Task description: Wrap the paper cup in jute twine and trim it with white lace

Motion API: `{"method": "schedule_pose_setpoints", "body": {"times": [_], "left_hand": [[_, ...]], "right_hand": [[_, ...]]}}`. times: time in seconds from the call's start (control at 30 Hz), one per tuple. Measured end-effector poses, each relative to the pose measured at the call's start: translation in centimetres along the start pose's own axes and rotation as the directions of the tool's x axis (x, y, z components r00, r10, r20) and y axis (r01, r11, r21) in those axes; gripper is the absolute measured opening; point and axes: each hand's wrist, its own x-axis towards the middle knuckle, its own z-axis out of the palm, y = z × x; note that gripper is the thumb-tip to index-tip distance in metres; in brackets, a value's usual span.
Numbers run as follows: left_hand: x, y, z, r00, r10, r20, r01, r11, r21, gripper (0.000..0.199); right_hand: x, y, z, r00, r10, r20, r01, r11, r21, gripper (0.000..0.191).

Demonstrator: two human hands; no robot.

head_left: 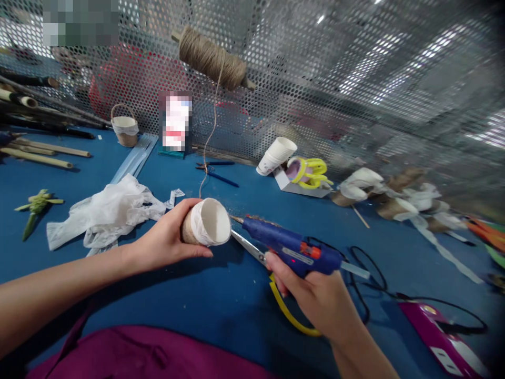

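Note:
My left hand (171, 237) is closed around a paper cup (216, 222) wrapped in twine and white lace, tilted so its open mouth faces right. In my right hand (303, 287) is a blue glue gun (284, 239) with a clear glue stick out of its back and a small red light lit. Its nozzle points left, close to the cup's rim; whether they touch I cannot tell. Scissors (252, 250) with yellow handles lie beneath the glue gun, partly hidden by my right hand. A strand of twine (215, 126) runs from behind the cup up to a spool (211, 57).
Crumpled white lace (114, 208) lies left of the cup. A small finished basket (125, 126), a phone (176, 123) and stacked paper cups (276, 155) stand along the mesh wall (315, 89). A black cord leads to a purple power strip (437, 337) at right. Several wrapped cups (359, 184) sit beyond.

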Motion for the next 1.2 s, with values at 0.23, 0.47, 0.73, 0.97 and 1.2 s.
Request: {"method": "schedule_pose_setpoints", "body": {"times": [0.23,0.47,0.73,0.97,1.2], "left_hand": [[0.1,-0.3,0.0,1.000,0.017,-0.010,-0.017,1.000,0.002,0.068],[0.2,-0.2,0.0,1.000,0.010,-0.021,-0.010,1.000,-0.001,0.067],[0.2,-0.1,-0.1,0.999,0.007,-0.043,-0.006,1.000,0.027,0.065],[0.2,-0.3,-0.1,0.998,0.009,-0.058,-0.007,0.999,0.037,0.067],[0.2,-0.3,-0.1,0.998,-0.059,-0.020,0.055,0.987,-0.154,0.068]], "right_hand": [[-0.2,-1.3,-0.1,0.997,0.078,0.005,-0.078,0.997,0.008,0.033],[0.0,-0.2,-0.2,0.999,-0.033,0.028,0.033,0.999,-0.020,0.033],[0.0,0.0,-0.2,0.999,-0.047,0.027,0.047,0.998,-0.031,0.033],[-0.1,-0.2,-0.1,0.999,-0.025,0.034,0.025,1.000,0.007,0.028],[0.3,-1.2,-0.3,0.977,0.153,0.150,-0.201,0.898,0.392,0.027]]}}
